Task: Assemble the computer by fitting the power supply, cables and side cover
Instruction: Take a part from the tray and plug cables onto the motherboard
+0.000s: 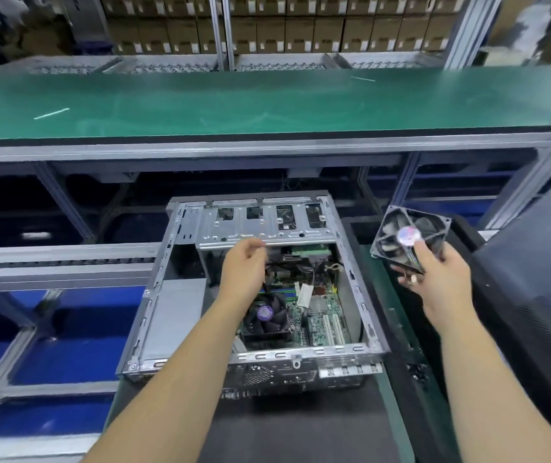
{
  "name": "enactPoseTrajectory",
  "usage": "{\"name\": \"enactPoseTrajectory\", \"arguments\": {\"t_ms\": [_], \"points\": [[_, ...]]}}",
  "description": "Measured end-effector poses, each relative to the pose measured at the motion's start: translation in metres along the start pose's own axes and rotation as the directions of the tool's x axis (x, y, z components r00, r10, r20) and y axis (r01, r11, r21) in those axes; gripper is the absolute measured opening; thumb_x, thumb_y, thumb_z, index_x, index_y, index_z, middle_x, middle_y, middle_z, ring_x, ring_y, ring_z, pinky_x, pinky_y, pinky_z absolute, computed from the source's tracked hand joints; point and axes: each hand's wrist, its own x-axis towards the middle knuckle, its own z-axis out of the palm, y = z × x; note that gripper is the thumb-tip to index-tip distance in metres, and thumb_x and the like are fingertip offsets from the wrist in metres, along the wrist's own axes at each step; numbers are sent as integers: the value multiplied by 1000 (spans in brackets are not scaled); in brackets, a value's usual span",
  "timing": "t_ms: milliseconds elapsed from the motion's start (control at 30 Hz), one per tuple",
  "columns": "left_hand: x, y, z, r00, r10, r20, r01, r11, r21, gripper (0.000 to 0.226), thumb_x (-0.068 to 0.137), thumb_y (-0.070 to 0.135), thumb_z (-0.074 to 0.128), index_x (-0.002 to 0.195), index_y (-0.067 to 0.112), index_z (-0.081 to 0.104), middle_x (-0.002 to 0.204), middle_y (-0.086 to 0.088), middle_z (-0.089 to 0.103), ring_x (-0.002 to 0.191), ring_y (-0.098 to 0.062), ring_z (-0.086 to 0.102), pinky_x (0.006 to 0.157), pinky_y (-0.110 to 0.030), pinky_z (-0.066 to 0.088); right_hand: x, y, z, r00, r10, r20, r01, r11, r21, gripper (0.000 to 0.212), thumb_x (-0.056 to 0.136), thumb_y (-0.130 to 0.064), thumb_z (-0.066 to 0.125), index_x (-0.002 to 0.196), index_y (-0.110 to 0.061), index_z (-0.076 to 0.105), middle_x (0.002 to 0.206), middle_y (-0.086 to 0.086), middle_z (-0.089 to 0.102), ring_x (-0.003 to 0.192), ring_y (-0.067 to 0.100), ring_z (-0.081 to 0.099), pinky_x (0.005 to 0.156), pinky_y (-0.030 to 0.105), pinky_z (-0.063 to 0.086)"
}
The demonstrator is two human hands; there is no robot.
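Observation:
An open metal computer case lies on its side in front of me, side cover off. Inside are a green motherboard, a black CPU cooler fan and a grey power supply at the left. My left hand hovers inside the case under the drive cage, fingers curled together near thin cables. My right hand holds a square black case fan up to the right of the case, clear of it.
A green conveyor belt runs across behind the case, with stacked cardboard boxes beyond. Blue bins sit low at the left. A black foam-lined tray and a dark panel lie at the right.

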Motion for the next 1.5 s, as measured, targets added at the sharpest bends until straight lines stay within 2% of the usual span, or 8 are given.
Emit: {"name": "enactPoseTrajectory", "arguments": {"t_ms": [133, 233, 433, 667, 867, 967, 1167, 1500], "points": [[0, -18, 28, 999, -28, -20, 32, 973, 229, 15, 96, 22, 50, 107, 23, 61, 98, 3, 65, 72, -16, 61, 61, -31, 47, -7, 64, -69, 978, -82, -190, -33, 845, -534, 16, 101, -30, 60, 105, -16, 64, 86, 7, 66, 73, 20, 61, 48, 15, 46], [-1, -22, 45, 999, -8, 54, -9, 949, 315, 16, 97, 23, 51, 111, 22, 58, 90, 5, 61, 63, -13, 55, 54, -28, 38, -27, 105, -97, 984, -17, -175, -144, 488, -861, 29, 98, -33, 63, 82, -12, 51, 66, -1, 52, 57, 16, 45, 54, 35, 37], [6, -21, 34, 999, 17, -52, 9, 885, 465, 11, 93, 21, 50, 103, 24, 56, 87, 2, 64, 68, -18, 59, 58, -31, 45, -47, 144, -129, 890, 400, -217, -335, 254, -907, 29, 95, -35, 68, 106, -11, 55, 93, 9, 60, 79, 30, 56, 69, 36, 44], [22, -12, -26, 995, 96, 38, -70, 355, 932, 19, 85, 8, 51, 101, 14, 60, 104, -8, 65, 99, -32, 59, 81, -38, 46, -22, 106, -96, 810, 567, -151, -179, -6, -984, 26, 83, -35, 76, 82, -13, 62, 98, 8, 71, 92, 30, 68, 79, 30, 54], [36, -13, -68, 972, -5, 236, -219, 359, 907, 29, 89, 22, 42, 103, 28, 67, 105, 1, 69, 93, -26, 62, 80, -34, 53, 2, 2, 36, 994, 13, 106, 102, 179, -978, 13, 95, -23, 50, 87, -14, 55, 85, 10, 58, 78, 34, 55, 74, 38, 50], [23, -31, -76, 978, 19, 207, -202, 330, 922, 24, 86, 26, 43, 92, 28, 67, 96, 1, 71, 81, -28, 60, 70, -32, 47, -34, -20, 122, 880, -280, 384, 474, 462, -749, 21, 98, -24, 51, 96, -14, 69, 81, 7, 68, 68, 30, 58, 64, 34, 47], [24, -38, -71, 981, 111, 158, -190, 408, 893, 25, 86, 32, 45, 96, 26, 67, 95, -3, 69, 88, -32, 64, 68, -33, 43, -49, 30, 224, 587, 193, 786, 626, 508, -592, 31, 102, -11, 44, 118, 0, 67, 111, 16, 72, 91, 30, 65, 80, 39, 52], [23, -41, -71, 978, 163, 129, -192, 480, 856, 17, 86, 27, 41, 77, 25, 55, 70, 4, 57, 63, -23, 54, 55, -32, 36, -2, 98, 307, 600, 589, 541, 463, 295, -836, 21, 99, -21, 47, 89, -11, 63, 110, 10, 60, 111, 29, 60, 96, 38, 47]]}}
